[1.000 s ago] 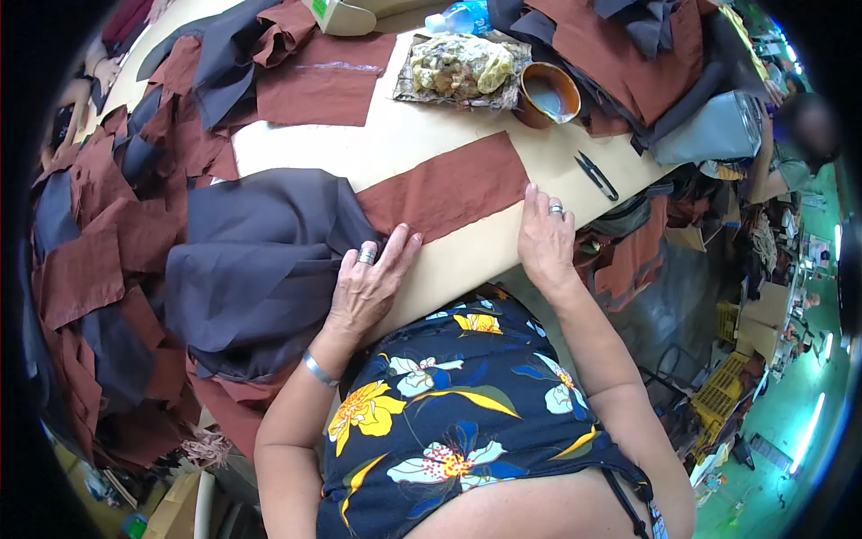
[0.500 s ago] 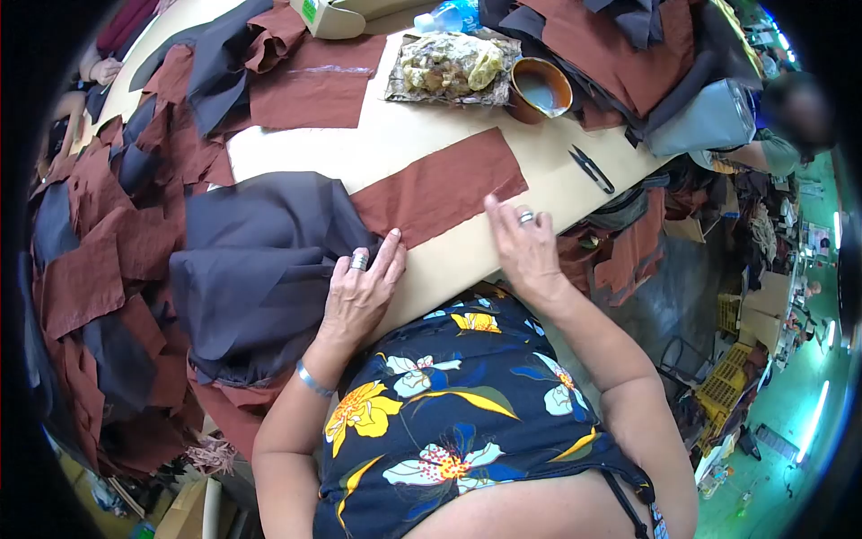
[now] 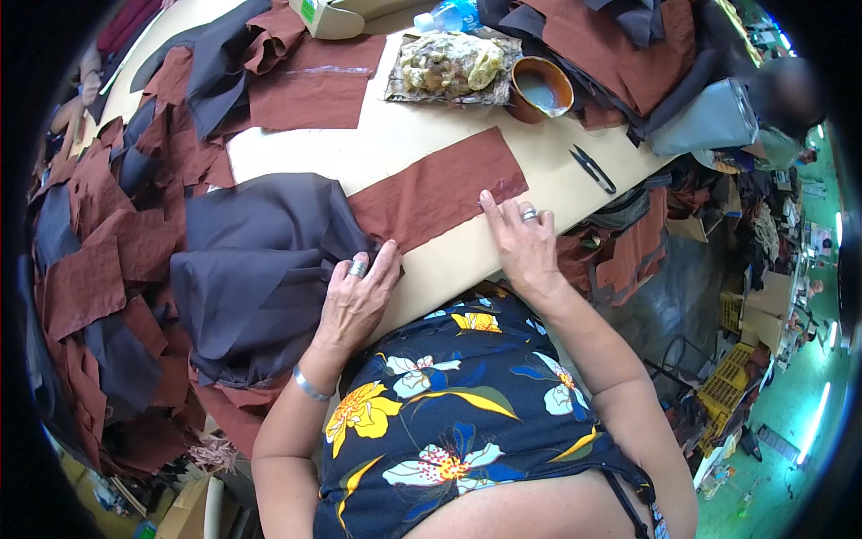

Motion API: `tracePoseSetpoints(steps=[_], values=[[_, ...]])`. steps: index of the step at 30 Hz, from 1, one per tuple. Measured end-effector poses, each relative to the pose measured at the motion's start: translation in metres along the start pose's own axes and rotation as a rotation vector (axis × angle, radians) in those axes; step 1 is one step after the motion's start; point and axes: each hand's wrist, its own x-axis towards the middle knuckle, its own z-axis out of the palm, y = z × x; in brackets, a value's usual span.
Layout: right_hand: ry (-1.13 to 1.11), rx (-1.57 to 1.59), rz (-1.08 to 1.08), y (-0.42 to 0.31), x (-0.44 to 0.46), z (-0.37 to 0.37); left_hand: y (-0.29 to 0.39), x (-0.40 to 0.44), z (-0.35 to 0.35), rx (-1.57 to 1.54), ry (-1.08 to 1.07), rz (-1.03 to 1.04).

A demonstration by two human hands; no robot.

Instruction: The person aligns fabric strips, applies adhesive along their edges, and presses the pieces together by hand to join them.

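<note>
A rust-brown cloth strip lies flat and slanted on the pale tabletop, with a shiny wet-looking smear near its right end. My right hand has its index fingertip at the strip's lower right edge, beside the smear; its other fingers stretch forward and hold nothing. At the strip's lower left corner, my left hand has bent fingers closed on the gathered edge of a dark cloth. That dark cloth is loosely folded and hangs over the table edge. My left thumb is mostly hidden.
Black thread snips lie right of the strip. Behind it are an orange-brown bowl of cloudy liquid, a crusted slab and a plastic bottle. Brown and dark cloth pieces heap at left. Other people are at both sides.
My right index fingertip has moved slightly left and down along the strip's end, where the smear looks larger. My left fingers have drawn back a little and curled more at the dark cloth's edge.
</note>
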Motion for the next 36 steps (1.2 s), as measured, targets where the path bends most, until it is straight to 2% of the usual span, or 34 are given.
tracePoseSetpoints(steps=[2,3,4,6,8,9,10,11,13,17,20,23,26,27,30,32,36], values=[[-0.044,0.006,0.005,-0.017,-0.001,-0.001,0.000,-0.001,0.002,0.015,0.008,0.010],[0.018,0.064,-0.023,-0.025,-0.001,-0.003,0.000,-0.002,0.003,0.017,0.011,0.014],[-0.024,0.159,-0.032,-0.022,0.001,-0.007,0.000,-0.001,0.002,0.020,0.017,0.018],[-0.105,0.343,-0.060,-0.009,0.010,-0.021,0.001,0.001,-0.005,0.018,-0.005,0.013],[-0.053,0.541,0.010,0.031,0.024,-0.013,0.001,0.002,-0.007,0.008,-0.009,0.008],[0.109,0.511,0.051,0.052,0.033,-0.015,0.000,0.001,-0.005,-0.005,-0.010,0.004],[0.117,0.372,0.189,0.070,0.047,-0.026,0.000,0.000,-0.004,-0.020,-0.016,0.000],[0.196,0.321,0.185,0.090,0.061,-0.035,0.000,0.001,-0.006,-0.042,-0.015,0.003],[0.105,0.165,0.232,0.118,0.081,-0.037,0.001,0.000,-0.006,-0.053,-0.002,-0.015],[-0.225,0.053,0.293,0.135,0.113,-0.029,0.004,0.001,-0.011,-0.155,0.001,-0.068],[-0.324,0.061,0.301,0.136,0.122,-0.024,0.004,0.003,-0.016,-0.206,-0.052,-0.093],[-0.158,0.203,0.286,0.146,0.117,-0.031,0.001,0.002,-0.009,-0.128,0.009,-0.039],[0.054,0.195,0.192,0.137,0.097,-0.037,0.001,0.003,-0.008,-0.128,0.057,-0.049],[0.059,0.100,0.185,0.128,0.091,-0.036,0.000,0.003,-0.008,-0.159,0.028,-0.062],[0.150,0.093,0.128,0.105,0.065,-0.029,-0.002,0.002,-0.008,-0.126,-0.013,-0.036],[-0.012,0.325,0.095,0.068,0.044,-0.033,-0.001,0.002,-0.008,-0.102,-0.014,-0.032],[-0.122,0.679,0.133,0.014,0.010,-0.011,0.000,0.001,-0.008,-0.079,-0.023,-0.030]])
